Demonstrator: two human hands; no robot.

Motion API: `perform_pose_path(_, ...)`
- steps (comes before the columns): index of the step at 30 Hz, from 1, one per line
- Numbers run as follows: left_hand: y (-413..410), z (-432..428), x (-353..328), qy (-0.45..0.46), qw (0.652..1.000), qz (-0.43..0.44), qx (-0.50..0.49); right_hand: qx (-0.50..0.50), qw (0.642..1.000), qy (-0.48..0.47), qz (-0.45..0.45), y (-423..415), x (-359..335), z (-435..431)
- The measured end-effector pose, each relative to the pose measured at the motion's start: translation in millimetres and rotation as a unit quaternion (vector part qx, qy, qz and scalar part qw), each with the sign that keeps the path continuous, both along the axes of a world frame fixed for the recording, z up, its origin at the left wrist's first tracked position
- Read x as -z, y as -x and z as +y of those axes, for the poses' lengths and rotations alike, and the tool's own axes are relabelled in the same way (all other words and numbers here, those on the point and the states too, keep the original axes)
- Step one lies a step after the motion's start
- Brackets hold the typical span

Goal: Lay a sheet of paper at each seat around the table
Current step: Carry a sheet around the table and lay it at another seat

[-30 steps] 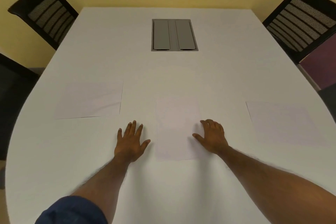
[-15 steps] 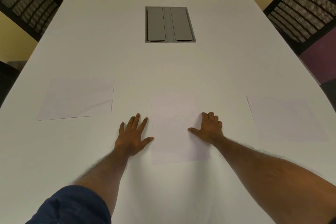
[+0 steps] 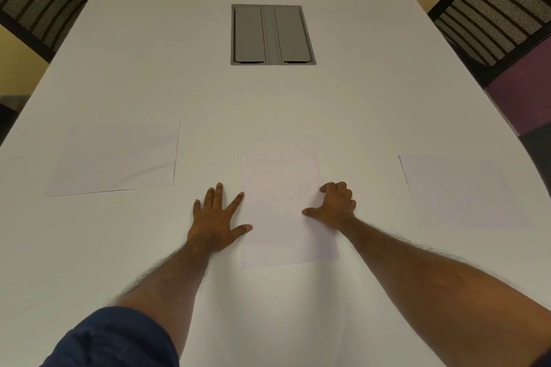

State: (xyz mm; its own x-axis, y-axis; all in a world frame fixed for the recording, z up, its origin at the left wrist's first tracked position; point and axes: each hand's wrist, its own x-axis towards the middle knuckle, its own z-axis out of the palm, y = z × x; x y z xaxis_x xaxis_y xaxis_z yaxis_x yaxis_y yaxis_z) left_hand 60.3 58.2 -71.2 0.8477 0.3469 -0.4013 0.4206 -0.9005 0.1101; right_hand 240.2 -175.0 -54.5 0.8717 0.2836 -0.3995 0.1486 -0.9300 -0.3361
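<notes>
While both hands frame the middle sheet (image 3: 280, 205), the view has tipped lower and nearer than half a second ago, so the wall sockets are gone from sight and the sheets sit larger in frame; the sheets themselves look unmoved. The left hand (image 3: 216, 219) lies flat and spread wide on the white surface (image 3: 179, 83), holding nothing, its forefinger and thumb tips touching the sheet's left edge. The right hand (image 3: 335, 207) is now more curled, knuckles bent and thumb stretched onto the paper's right side, pressing rather than gripping. That reads as a last squaring-up of this sheet at the near seat. A left sheet (image 3: 116, 156) and a right sheet (image 3: 459, 191) lie flat, well apart from the middle one. Chairs (image 3: 489, 15) show at the far corners with no paper before them, so by my judgement the far seats are yet to be served. A grey hatch (image 3: 272, 34) is set into the centre.
</notes>
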Motion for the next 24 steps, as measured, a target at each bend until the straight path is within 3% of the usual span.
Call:
perform_pose_path(6, 4, -1, 4, 0.012, 1.0, -0.014, -0.01, 0.086, 0.994, -0.065, 0.036, 6, -4, 11)
perform_pose_path(13, 2, 0, 4, 0.012, 1.0, -0.014, -0.014, 0.214, 0.954, -0.177, 0.11, -8, -14, 14)
perform_pose_path(24, 3, -1, 0, 0.007, 1.0, 0.019, -0.003, 0.176, 0.947, -0.22, 0.151, -6, -22, -6)
